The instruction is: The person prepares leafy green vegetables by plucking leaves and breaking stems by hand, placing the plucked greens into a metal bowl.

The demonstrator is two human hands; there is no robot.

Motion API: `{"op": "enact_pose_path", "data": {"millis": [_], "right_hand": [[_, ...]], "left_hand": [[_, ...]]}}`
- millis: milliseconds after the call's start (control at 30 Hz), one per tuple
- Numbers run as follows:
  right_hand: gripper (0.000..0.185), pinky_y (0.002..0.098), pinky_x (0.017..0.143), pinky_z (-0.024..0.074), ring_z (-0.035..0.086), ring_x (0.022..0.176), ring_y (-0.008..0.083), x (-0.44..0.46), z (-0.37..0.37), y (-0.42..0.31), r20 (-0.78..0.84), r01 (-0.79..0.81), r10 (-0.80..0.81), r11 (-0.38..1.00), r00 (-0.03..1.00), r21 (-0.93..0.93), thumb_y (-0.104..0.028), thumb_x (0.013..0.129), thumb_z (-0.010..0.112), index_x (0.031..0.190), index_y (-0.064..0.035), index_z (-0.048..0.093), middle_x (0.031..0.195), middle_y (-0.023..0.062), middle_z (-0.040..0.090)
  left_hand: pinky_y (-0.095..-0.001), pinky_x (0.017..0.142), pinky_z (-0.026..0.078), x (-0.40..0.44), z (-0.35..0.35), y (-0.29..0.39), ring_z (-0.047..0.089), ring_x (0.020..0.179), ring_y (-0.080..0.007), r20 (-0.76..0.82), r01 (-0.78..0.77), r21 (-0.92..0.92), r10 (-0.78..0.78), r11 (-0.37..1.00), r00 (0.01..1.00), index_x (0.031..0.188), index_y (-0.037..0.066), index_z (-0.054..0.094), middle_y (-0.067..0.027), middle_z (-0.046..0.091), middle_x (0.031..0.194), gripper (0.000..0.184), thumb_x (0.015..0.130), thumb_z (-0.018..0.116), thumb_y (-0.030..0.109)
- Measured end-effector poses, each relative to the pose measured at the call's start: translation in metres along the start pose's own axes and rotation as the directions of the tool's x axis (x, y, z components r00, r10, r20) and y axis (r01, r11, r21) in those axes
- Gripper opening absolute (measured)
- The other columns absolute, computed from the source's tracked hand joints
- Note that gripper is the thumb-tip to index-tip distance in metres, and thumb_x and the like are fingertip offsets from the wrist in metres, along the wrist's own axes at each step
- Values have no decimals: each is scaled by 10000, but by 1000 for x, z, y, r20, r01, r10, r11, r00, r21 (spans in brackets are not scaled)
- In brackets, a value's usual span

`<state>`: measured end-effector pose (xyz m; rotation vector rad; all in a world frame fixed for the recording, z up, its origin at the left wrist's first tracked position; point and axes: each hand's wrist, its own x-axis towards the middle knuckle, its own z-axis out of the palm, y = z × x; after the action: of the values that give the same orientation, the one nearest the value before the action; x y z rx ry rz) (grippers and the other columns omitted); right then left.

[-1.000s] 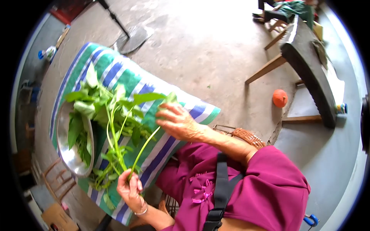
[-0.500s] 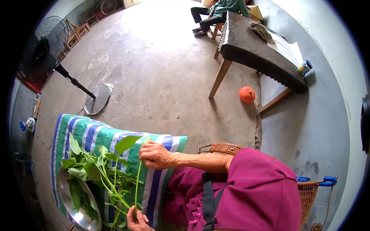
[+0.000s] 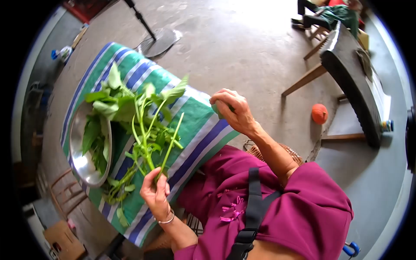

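Long green stems with leaves [image 3: 149, 130] rise from my left hand [image 3: 156, 193], which pinches them at the lower end; a bracelet circles that wrist. One thin stem ends bare at the top. My right hand [image 3: 232, 110] is closed on a green leaf [image 3: 219, 112], mostly hidden by the fingers, beyond the cloth's right edge. A steel bowl [image 3: 78, 149] holding leaves tilts at the left of the striped cloth [image 3: 195, 117]. More greens [image 3: 115, 188] lie on the cloth beside the bowl.
A dark-topped table [image 3: 349, 73] stands at the right, with an orange round object [image 3: 319, 113] on the floor near its legs. A stand base [image 3: 160, 42] is at the top. Part of a seated person [image 3: 333, 17] shows at the top right. A wicker piece [image 3: 286, 151] is behind my right forearm.
My right hand has moved right, away from the stems, with a leaf in it. The thin stem's top is now bare and apart from it. The camera view has tilted and turned back.
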<state>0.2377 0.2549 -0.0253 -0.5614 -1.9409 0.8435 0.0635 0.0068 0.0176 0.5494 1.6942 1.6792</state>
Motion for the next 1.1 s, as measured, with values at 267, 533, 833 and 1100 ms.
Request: {"op": "enact_pose_path", "data": {"millis": [267, 533, 833, 1100], "right_hand": [[273, 422, 903, 401, 545, 997, 242, 0, 56, -39, 325, 500, -454, 863, 829, -70, -92, 677, 592, 946, -50, 600, 991, 71, 596], [193, 391, 809, 418, 535, 862, 235, -9, 75, -41, 422, 490, -449, 872, 788, 13, -117, 666, 603, 842, -55, 555, 813, 76, 515], [121, 326, 593, 398, 506, 610, 224, -3, 81, -30, 168, 147, -149, 989, 975, 23, -12, 629, 590, 721, -77, 546, 627, 63, 485], [113, 264, 576, 436, 541, 633, 146, 24, 33, -35, 71, -176, 164, 953, 984, 248, -27, 807, 541, 907, -19, 593, 805, 49, 578]], "left_hand": [[-165, 439, 327, 0, 0, 2, 420, 521, -47, 55, 34, 2, -34, 999, 998, 1041, 1, 594, -32, 560, 764, 219, 822, 610, 1], [-167, 442, 331, 2, -1, 1, 426, 528, -44, 64, 21, -41, -18, 999, 998, 1013, -13, 603, -23, 554, 764, 188, 825, 600, -15], [-154, 441, 315, 2, 29, -6, 405, 513, -30, 75, 30, -58, -26, 998, 997, 1086, 1, 580, -26, 562, 765, 262, 825, 608, -9], [-137, 408, 284, 2, 18, -4, 422, 498, -25, 124, 20, -157, 0, 987, 992, 1232, 15, 483, -70, 588, 883, 317, 930, 459, 107]]}}
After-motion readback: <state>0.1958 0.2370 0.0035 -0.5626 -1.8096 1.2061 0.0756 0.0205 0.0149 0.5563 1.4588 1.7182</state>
